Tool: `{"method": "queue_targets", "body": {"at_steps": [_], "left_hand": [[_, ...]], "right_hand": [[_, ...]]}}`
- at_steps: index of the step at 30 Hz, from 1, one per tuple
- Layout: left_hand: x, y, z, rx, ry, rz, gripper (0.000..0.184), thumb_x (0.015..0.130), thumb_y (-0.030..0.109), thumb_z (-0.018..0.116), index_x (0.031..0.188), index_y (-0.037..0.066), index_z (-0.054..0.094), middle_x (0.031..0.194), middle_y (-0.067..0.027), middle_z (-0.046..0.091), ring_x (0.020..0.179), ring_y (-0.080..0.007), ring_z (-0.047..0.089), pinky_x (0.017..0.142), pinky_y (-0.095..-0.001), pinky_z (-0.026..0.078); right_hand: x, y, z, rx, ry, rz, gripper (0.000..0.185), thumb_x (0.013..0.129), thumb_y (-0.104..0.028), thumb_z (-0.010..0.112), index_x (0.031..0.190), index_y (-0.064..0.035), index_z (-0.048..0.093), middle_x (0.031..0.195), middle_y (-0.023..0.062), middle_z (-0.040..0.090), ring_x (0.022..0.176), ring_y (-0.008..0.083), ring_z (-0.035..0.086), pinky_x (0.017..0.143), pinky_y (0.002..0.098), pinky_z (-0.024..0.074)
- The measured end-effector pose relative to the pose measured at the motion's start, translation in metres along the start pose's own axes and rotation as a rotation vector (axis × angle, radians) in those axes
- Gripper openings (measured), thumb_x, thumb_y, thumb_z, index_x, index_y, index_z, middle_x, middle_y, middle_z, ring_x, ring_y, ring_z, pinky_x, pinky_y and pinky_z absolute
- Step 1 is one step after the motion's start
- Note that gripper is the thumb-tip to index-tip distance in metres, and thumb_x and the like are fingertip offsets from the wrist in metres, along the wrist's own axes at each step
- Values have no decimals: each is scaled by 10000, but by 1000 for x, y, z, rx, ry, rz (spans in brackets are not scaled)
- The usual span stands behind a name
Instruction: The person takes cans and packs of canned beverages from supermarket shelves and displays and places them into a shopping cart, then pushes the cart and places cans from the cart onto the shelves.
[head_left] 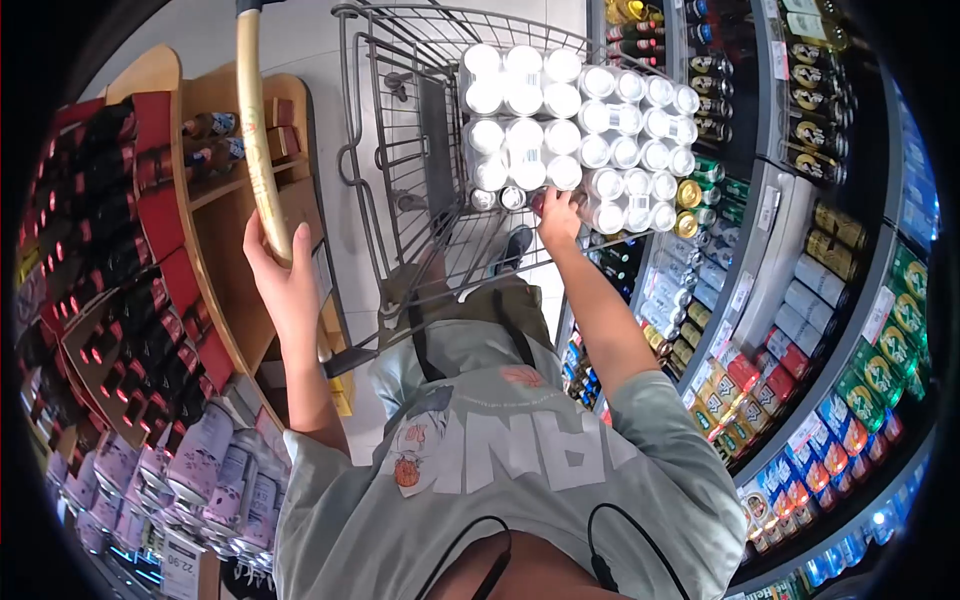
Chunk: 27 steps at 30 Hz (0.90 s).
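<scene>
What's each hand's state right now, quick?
Left hand: closed around the cart handle.
Right hand: at a dark red item; grip can't be told.

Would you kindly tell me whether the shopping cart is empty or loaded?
Loaded: many pale-topped cans stand packed together inside the shopping cart.

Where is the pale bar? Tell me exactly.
Upper left of the head view: the pale bar is in the left hand, left of the cart's wire basket.
</scene>
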<state>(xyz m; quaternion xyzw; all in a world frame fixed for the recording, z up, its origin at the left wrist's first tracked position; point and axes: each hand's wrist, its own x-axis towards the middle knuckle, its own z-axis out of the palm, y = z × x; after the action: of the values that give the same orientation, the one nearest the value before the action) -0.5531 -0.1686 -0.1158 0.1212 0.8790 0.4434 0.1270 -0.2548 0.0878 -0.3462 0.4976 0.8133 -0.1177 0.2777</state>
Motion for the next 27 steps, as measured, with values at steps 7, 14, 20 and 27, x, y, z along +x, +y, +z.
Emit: {"method": "queue_targets", "body": {"at_steps": [7, 14, 20, 27], "left_hand": [[4, -16, 3, -17, 18, -85, 454, 1029, 153, 542, 1432, -31, 444, 1230, -100, 568, 1025, -136, 574, 887, -288, 499], [7, -27, 5, -43, 58, -71, 415, 1021, 123, 534, 1406, -28, 497, 1167, -63, 536, 939, -118, 562, 804, -283, 525], [6, -20, 8, -14, 61, -61, 414, 1027, 129, 528, 1421, 4, 504, 1253, -75, 586, 1042, -126, 589, 852, -297, 533], [4, -18, 9, -60, 84, -103, 420, 1028, 148, 548, 1423, 8, 507, 1174, -68, 637, 979, -106, 602, 831, -287, 530]], "right_hand": [[45, -1, 35, -150, -155, -32, 383, 844, -103, 665, 1213, -72, 570, 1252, 165, 600, 1176, 376, 575, 896, 414, 567], [61, 1, 48, -168, -140, -21, 183, 890, -113, 606, 1028, -88, 723, 1109, 133, 714, 1044, 294, 696, 850, 380, 580], [71, 5, 56, -191, -154, -15, 177, 880, -137, 619, 993, -100, 749, 1080, 120, 735, 1035, 274, 708, 852, 367, 581], [68, 9, 48, -56, -125, -5, 200, 850, -167, 629, 992, -104, 755, 1094, 153, 724, 1094, 320, 669, 907, 418, 555]]}}
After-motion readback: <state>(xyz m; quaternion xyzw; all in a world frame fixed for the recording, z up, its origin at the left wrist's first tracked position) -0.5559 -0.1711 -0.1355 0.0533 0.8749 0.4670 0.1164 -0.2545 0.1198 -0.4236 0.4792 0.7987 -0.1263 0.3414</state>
